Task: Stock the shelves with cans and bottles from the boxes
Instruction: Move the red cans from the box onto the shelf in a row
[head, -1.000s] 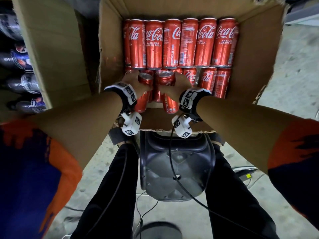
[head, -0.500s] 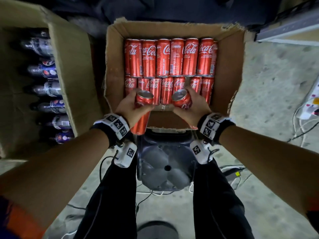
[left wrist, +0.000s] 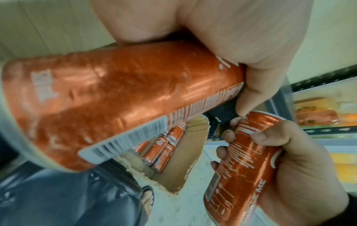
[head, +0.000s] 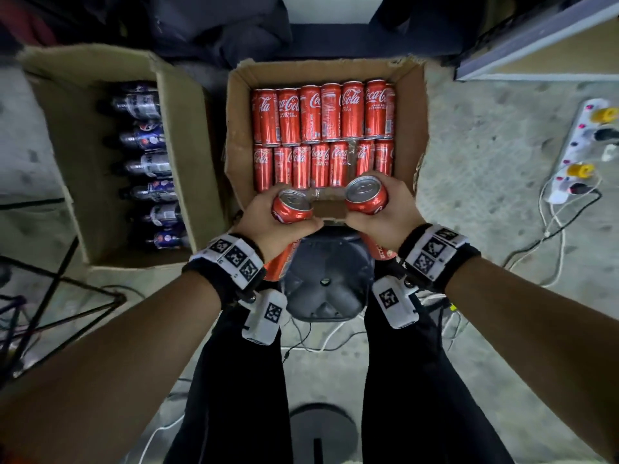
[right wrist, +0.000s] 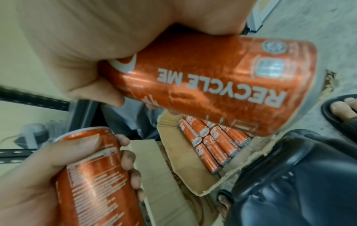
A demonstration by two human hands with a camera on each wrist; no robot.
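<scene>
— Where are my hands?

— I have my left hand (head: 268,222) wrapped around one slim red aluminium cola can (head: 292,206), and my right hand (head: 385,216) curled around a second red cola can (head: 366,195), both held above the near edge of the open brown cardboard box of cans (head: 239,135).

— Which way do they point?

— Silver tops face up toward my head camera, long axes running down toward the wrists, bases tilting inward. Remaining red cans (head: 321,128) lie flat in two rows, long axes pointing away from me. A second cardboard box of dark bottles (head: 177,128) stands to the left.
</scene>
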